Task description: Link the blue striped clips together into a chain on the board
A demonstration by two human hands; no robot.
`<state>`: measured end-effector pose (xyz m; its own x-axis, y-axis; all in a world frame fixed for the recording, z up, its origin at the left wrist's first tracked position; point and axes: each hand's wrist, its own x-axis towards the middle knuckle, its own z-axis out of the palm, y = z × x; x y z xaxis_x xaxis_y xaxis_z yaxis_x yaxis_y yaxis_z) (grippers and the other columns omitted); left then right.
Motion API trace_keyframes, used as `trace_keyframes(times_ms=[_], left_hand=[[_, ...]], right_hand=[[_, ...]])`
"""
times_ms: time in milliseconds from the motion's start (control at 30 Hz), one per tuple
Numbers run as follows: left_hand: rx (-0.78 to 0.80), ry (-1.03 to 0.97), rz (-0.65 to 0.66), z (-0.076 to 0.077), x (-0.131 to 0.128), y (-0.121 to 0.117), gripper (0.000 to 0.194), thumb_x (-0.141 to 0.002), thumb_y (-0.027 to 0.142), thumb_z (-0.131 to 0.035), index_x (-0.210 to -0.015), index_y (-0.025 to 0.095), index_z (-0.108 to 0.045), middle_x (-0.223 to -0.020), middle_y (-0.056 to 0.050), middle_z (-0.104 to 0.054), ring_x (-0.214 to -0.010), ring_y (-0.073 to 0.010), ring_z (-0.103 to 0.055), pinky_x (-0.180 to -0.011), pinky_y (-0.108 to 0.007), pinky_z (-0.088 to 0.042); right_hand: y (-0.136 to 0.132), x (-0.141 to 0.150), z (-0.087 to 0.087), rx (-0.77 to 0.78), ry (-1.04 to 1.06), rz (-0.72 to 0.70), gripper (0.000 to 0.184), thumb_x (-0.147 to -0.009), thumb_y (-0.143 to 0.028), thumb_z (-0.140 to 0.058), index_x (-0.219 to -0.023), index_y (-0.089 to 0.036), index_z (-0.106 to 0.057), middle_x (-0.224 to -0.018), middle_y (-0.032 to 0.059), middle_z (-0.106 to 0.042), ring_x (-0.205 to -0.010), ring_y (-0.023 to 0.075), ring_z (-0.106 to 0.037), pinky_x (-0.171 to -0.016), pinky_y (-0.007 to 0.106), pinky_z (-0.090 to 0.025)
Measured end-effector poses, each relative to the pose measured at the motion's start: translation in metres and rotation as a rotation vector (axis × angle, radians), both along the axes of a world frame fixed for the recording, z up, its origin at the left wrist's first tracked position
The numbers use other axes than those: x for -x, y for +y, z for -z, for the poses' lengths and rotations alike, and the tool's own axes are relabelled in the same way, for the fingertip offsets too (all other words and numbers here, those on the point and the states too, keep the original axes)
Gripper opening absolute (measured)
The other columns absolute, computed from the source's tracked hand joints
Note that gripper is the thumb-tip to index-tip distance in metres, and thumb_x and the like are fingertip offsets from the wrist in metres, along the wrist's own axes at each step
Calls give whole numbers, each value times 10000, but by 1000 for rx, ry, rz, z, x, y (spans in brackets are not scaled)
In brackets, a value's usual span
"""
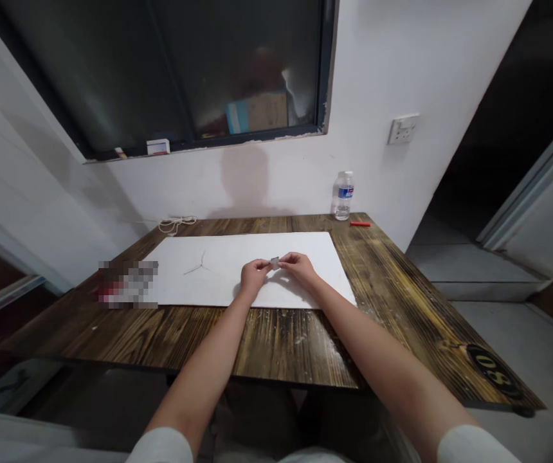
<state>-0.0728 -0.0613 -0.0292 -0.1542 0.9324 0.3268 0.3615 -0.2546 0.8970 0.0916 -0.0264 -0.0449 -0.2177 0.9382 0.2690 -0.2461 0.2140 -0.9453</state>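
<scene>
Between the fingertips of both hands is a small grey piece [275, 262], too small to name. My left hand [254, 278] pinches its left side, and my right hand [299, 267] pinches its right side. Both hands are just above a white board [238, 247] that lies flat on the wooden table. Left of my hands, a thin three-armed wire-like shape [201, 265] lies on the board; whether it is loose or drawn I cannot tell.
A water bottle [344, 196] and a red pen-like stick [360, 224] are at the table's back right. A coiled white cord [176, 223] lies at the back left. A blurred-out item [128, 284] covers the board's left end. Behind the table [180, 334] rises a wall with a window.
</scene>
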Motion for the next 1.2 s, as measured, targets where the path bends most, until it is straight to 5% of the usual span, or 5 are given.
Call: trace_keyframes(times_ms=[367, 500, 767, 1200], left_hand=[[88, 264, -87, -3, 2, -2, 151, -730, 204, -672, -844, 195, -771, -864, -68, -752, -814, -222, -677, -761, -307, -483], [102, 323, -84, -4, 3, -4, 159, -742, 217, -668, -860, 208, -773, -863, -63, -753, -801, -220, -677, -764, -307, -474], [92, 358, -106, -3, 3, -4, 155, -736, 251, -674, -849, 216, -775, -844, -47, -754, -799, -215, -665, -754, -293, -456], [87, 426, -49, -1, 4, -4, 203, -767, 303, -631, -855, 188, -773, -726, -24, -722, -718, -170, -604, -678, -244, -404]], right_hand=[[-3, 2, 1, -216, -457, 202, 79, -632, -248, -714, -691, -197, -697, -652, -10, -663, -623, 140, -564, -615, 264, -412], [-2, 2, 2, -205, -447, 204, 198, -629, -207, -721, -827, -216, -723, -704, -8, -694, -664, 155, -606, -661, 274, -445], [1, 2, 4, -241, -557, 249, 63, -625, -290, -783, -639, -241, -745, -673, 29, -707, -646, 191, -588, -650, 306, -423], [4, 3, 7, -160, -515, 214, 98, -630, -263, -772, -728, -255, -768, -768, 21, -736, -701, 204, -630, -677, 306, -447]])
